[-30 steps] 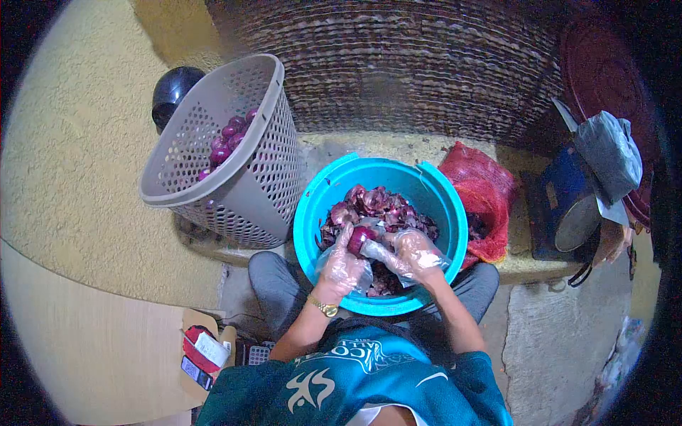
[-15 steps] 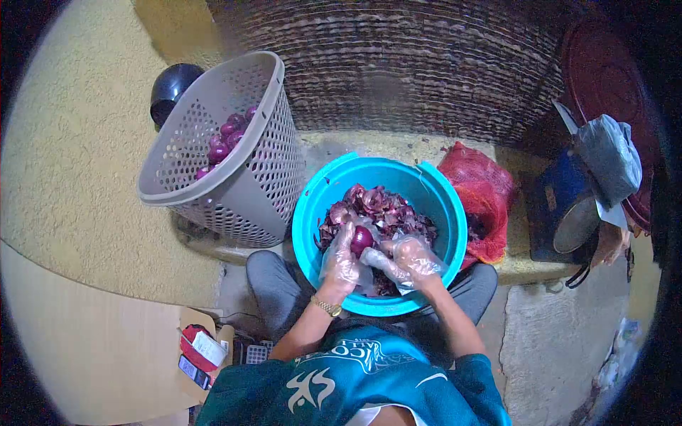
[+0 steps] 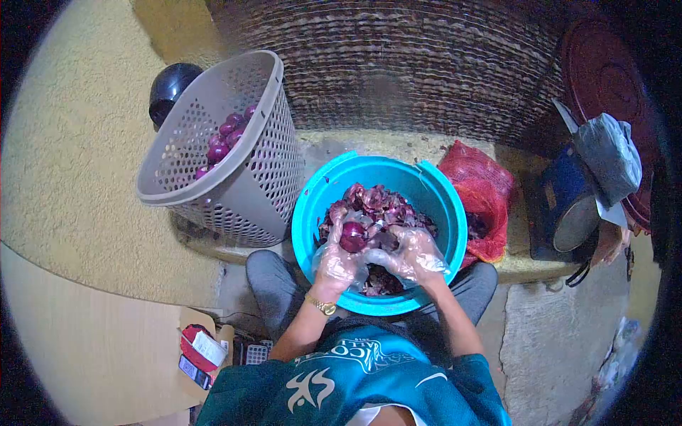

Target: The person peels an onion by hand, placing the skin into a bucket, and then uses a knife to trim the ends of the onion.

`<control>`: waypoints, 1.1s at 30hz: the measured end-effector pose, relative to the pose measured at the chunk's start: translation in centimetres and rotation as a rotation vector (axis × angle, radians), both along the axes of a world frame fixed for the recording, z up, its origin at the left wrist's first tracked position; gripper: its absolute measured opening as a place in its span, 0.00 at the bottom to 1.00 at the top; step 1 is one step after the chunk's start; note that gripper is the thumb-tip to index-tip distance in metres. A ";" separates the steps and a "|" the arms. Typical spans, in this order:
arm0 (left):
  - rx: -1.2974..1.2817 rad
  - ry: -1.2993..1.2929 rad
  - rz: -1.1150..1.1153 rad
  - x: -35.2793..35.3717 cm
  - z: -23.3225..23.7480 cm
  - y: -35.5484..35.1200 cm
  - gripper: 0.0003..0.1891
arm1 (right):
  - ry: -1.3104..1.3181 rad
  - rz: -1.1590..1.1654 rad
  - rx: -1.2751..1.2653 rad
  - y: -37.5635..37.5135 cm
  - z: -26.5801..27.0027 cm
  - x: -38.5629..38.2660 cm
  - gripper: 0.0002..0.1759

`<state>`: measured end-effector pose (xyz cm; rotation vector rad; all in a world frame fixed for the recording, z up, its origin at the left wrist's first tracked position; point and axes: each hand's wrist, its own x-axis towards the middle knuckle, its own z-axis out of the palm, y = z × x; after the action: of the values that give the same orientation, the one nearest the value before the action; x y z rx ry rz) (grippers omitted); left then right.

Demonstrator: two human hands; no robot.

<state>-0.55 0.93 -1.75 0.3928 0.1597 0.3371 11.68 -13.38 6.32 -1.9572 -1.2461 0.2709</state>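
Observation:
Both my hands wear clear plastic gloves and work over a turquoise tub (image 3: 311, 197) half full of purple onion skins (image 3: 387, 202). My left hand (image 3: 334, 259) holds a red onion (image 3: 352, 236) between thumb and fingers. My right hand (image 3: 412, 254) is just to its right, fingers bent toward the onion; whether it holds anything is hidden by the glove. The tub sits between my knees.
A grey perforated basket (image 3: 245, 181) with several peeled red onions (image 3: 226, 138) leans at the left. A red mesh sack (image 3: 479, 192) lies right of the tub, a blue container (image 3: 568, 202) with a grey bag beyond. A woven wall stands behind. Small items lie by my left knee.
My left hand has turned the onion and shifted it slightly left and up. My right hand has slid a little away from the onion.

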 end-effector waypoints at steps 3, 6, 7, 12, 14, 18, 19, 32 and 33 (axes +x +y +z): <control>0.660 0.118 0.246 -0.5 1.3 -2.0 0.31 | -0.043 -0.066 -0.116 0.7 -0.6 0.1 0.36; 1.010 0.192 0.275 -0.1 -0.4 -1.3 0.35 | -0.051 -0.102 -0.111 1.1 0.1 -0.8 0.39; 1.010 0.192 0.274 -0.3 -0.6 -1.5 0.35 | -0.050 -0.103 -0.111 1.2 0.1 -0.9 0.39; 0.504 0.123 0.267 0.3 -1.1 -1.6 0.30 | -0.029 -0.069 -0.054 1.4 1.3 -1.5 0.33; 0.236 0.220 0.233 0.4 3.0 -2.1 0.27 | -0.044 -0.079 -0.103 1.5 0.2 -1.3 0.32; -0.045 -0.019 0.017 -0.3 1.0 -0.4 0.21 | -0.066 0.057 -0.172 1.3 -0.9 -0.7 0.29; -0.046 -0.019 0.016 -0.1 0.4 -0.4 0.21 | -0.065 0.056 -0.172 1.2 -1.0 -0.7 0.29; -0.073 0.097 0.129 -0.2 0.8 1.6 0.31 | -0.270 -0.120 -0.196 -0.8 -3.0 2.0 0.24; -0.122 0.036 0.089 -0.2 0.9 1.5 0.30 | -0.270 -0.122 -0.197 -0.8 -3.4 2.3 0.24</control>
<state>-0.79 2.48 -0.86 0.2717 0.2319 0.4059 14.00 -14.22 2.88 -2.2893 -1.3020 0.0703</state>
